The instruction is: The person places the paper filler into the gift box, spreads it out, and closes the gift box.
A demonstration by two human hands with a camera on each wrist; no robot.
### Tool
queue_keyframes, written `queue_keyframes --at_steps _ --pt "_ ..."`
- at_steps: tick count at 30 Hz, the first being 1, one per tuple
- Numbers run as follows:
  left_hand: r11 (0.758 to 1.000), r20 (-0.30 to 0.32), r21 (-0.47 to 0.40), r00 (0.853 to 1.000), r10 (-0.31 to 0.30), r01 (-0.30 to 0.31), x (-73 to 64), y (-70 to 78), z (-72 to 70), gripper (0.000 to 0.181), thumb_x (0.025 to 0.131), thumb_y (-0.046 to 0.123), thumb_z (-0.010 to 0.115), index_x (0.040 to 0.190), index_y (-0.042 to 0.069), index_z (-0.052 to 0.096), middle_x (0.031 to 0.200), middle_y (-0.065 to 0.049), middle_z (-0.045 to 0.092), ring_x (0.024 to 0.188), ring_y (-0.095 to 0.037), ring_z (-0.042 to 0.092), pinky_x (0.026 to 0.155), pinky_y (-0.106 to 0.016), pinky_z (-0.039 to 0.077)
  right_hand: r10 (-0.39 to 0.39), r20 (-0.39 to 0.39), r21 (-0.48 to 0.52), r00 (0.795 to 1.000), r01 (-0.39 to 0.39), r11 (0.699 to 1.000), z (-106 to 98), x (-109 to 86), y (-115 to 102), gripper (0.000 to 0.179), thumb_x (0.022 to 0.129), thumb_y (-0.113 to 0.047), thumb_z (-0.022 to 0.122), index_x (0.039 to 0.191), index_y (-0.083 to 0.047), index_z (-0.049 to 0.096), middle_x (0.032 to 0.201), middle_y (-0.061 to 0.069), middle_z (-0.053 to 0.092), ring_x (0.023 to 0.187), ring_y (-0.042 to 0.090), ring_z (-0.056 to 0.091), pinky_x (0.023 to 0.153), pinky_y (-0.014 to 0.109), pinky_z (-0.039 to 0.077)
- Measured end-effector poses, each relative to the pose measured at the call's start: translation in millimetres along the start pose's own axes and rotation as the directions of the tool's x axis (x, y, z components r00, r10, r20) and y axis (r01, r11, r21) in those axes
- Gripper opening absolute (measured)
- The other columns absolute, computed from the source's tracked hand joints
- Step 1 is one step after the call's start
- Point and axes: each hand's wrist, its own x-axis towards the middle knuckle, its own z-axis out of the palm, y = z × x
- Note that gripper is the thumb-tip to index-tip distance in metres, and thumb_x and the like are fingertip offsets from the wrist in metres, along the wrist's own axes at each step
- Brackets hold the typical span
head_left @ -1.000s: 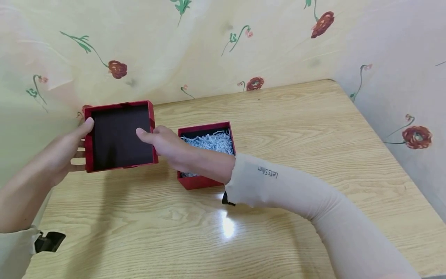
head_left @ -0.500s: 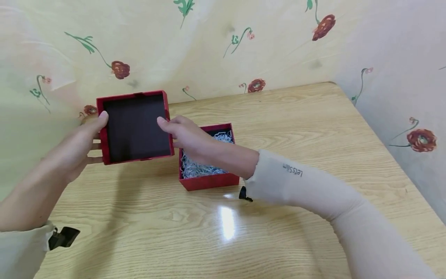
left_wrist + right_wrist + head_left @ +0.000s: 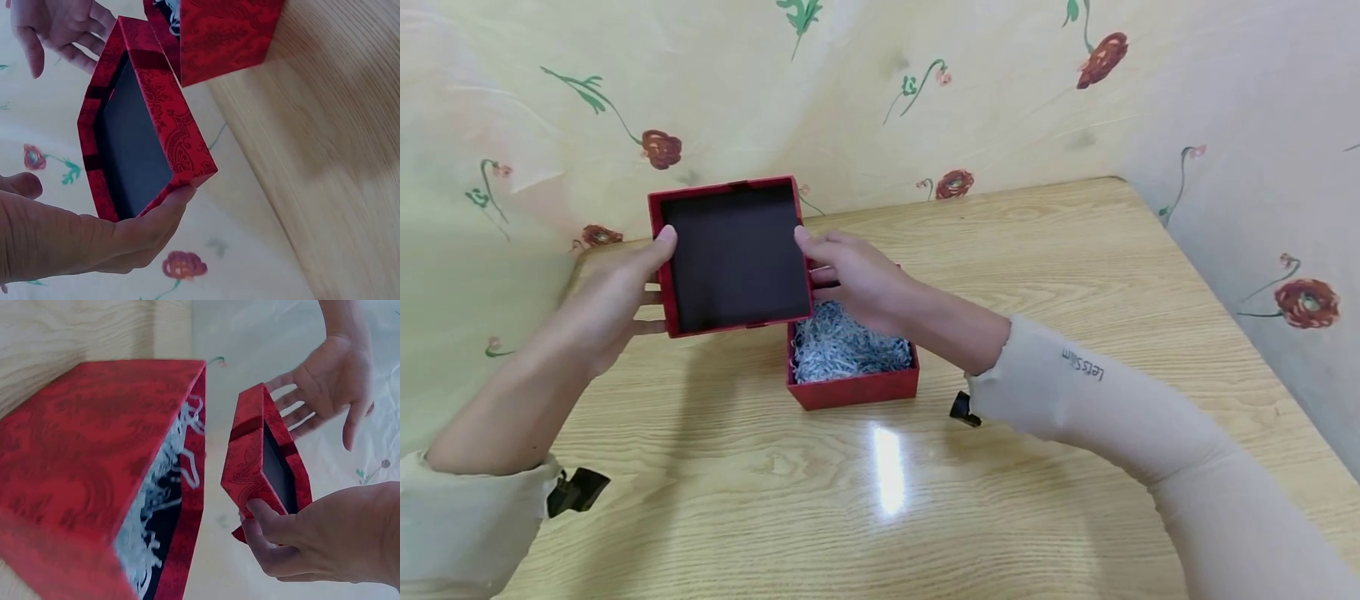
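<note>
Both hands hold a red box lid (image 3: pixel 737 258) up above the table, its black inner side facing the head camera. My left hand (image 3: pixel 602 308) grips the left edge, thumb on the rim and fingers behind. On the opposite edge, my right hand (image 3: pixel 868 287) holds with its thumb at the rim and fingers behind the side wall. A darker swirling pattern covers the lid's wall (image 3: pixel 169 112) in the left wrist view. Below and right stands a matching red box (image 3: pixel 857 392), filled with pale blue shredded paper (image 3: pixel 850 350); the lid and right hand hide its back part.
The wooden table (image 3: pixel 1037 275) extends to the right and front of the box. A flower-printed cloth (image 3: pixel 865 50) hangs behind and along the right side. Black wrist devices (image 3: pixel 577 492) show below both sleeves.
Both hands have carried the lid right and slightly upward, so its lower right corner now overlaps the box in the head view. The box has stayed in place.
</note>
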Motion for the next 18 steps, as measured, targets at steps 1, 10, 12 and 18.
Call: queue_keyframes --at_steps 1,10,12,18 --pt "1.000 0.011 0.001 1.000 -0.001 0.001 0.1 0.7 2.2 0.057 0.094 0.061 0.041 0.131 0.017 0.046 0.123 -0.002 0.040 0.113 -0.028 0.041 0.099 -0.054 0.034 -0.004 0.001 -0.005 1.000 0.004 1.000 -2.4 -1.1 -0.8 0.046 0.103 -0.031 0.044 0.133 0.003 0.039 0.132 0.016 0.047 0.120 0.035 0.049 0.108 0.043 0.035" --pt "0.999 0.054 0.036 0.998 0.010 -0.012 0.6 11.5 24.2 0.081 0.095 0.061 0.035 0.150 0.003 0.020 0.131 -0.007 0.035 0.119 -0.031 0.035 0.106 -0.057 0.028 -0.014 -0.032 -0.033 0.999 0.013 0.999 -19.6 -6.8 -4.9 0.045 0.103 -0.030 0.042 0.133 0.003 0.038 0.133 0.017 0.044 0.121 0.035 0.048 0.109 0.044 0.034" --pt "0.999 0.055 0.032 0.998 0.017 -0.019 0.7 13.1 27.9 0.082 0.095 0.061 0.035 0.151 0.003 0.019 0.133 -0.008 0.035 0.120 -0.031 0.035 0.107 -0.057 0.028 -0.012 -0.043 -0.038 0.999 0.011 0.999 -22.5 -7.6 -5.4 0.044 0.103 -0.030 0.043 0.133 0.002 0.038 0.133 0.015 0.044 0.121 0.034 0.047 0.108 0.044 0.034" --pt "0.999 0.053 0.001 0.998 0.033 -0.033 0.3 16.4 38.8 0.085 0.095 0.061 0.037 0.150 0.000 0.015 0.144 -0.013 0.027 0.129 -0.036 0.030 0.109 -0.057 0.027 -0.017 -0.063 -0.048 0.998 0.014 0.999 -31.3 -12.0 -6.9 0.046 0.103 -0.032 0.043 0.134 0.001 0.037 0.133 0.014 0.044 0.121 0.033 0.046 0.109 0.044 0.033"
